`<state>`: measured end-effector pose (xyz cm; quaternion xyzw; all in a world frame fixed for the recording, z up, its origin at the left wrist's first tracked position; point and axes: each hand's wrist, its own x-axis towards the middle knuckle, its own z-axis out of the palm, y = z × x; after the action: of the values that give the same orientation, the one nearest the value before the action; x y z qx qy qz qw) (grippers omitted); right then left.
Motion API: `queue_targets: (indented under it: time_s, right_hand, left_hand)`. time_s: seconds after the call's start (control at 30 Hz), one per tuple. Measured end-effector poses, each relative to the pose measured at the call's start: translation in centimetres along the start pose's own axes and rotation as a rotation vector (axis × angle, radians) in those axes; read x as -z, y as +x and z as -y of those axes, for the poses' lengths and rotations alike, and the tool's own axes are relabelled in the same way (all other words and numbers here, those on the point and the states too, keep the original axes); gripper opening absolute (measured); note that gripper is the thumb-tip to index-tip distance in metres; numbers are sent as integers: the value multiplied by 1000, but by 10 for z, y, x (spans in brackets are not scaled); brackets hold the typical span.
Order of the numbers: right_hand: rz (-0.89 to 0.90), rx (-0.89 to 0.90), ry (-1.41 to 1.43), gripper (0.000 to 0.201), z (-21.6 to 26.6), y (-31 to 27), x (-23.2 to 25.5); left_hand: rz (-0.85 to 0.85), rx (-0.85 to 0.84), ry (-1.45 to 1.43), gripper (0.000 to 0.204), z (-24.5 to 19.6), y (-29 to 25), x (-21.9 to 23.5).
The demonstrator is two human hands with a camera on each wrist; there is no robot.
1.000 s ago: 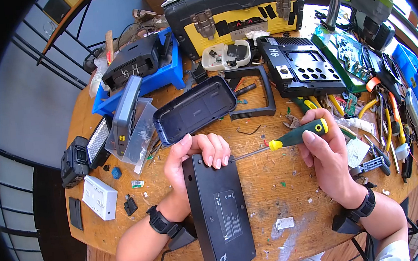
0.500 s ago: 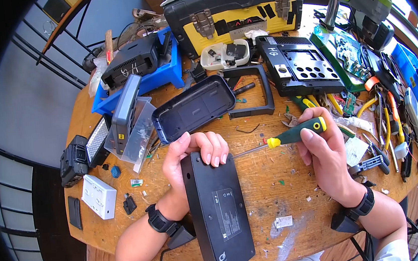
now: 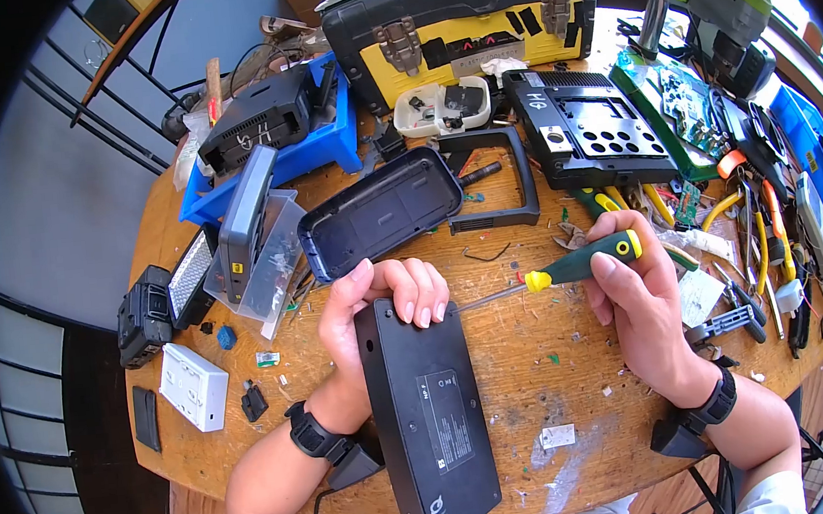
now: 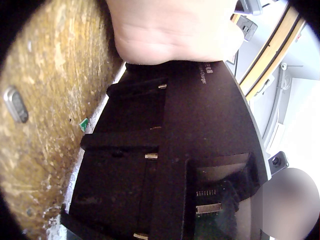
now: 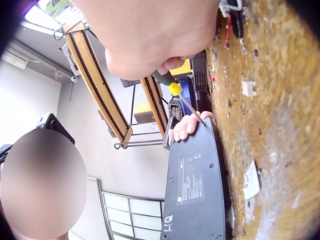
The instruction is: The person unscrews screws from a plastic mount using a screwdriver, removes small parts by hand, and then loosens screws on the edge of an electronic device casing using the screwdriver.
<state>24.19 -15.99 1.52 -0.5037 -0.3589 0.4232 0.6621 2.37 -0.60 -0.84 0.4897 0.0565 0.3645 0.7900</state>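
A black box (image 3: 433,423) with a printed label and "HQ" marking stands tilted near the table's front edge. My left hand (image 3: 386,304) grips its top end, fingers curled over the edge. In my right hand (image 3: 640,309) is a green and yellow screwdriver (image 3: 585,262), pinched by the handle. Its shaft points left, and in the right wrist view the tip meets a screw hole (image 5: 204,122) at the box's corner, beside the left fingertips. The left wrist view shows the box's other face (image 4: 210,115), with recessed bays and metal contacts.
Behind the hands lie a dark plastic cover (image 3: 382,210), a black frame (image 3: 529,176) and a yellow-black toolbox (image 3: 469,28). Pliers and tools (image 3: 762,243) crowd the right. A white box (image 3: 194,387) and a blue bin (image 3: 340,135) are on the left.
The black box and my left hand have shifted very slightly left and up. The screwdriver has moved slightly left with its tip still at the box's corner.
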Motion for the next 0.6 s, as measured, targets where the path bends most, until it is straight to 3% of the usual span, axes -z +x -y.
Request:
queue_targets:
  time_s: [0.6]
  right_hand:
    - [2, 4, -3, 27, 0, 0, 0]
  left_hand:
    - [10, 1, -9, 51, 0, 0, 1]
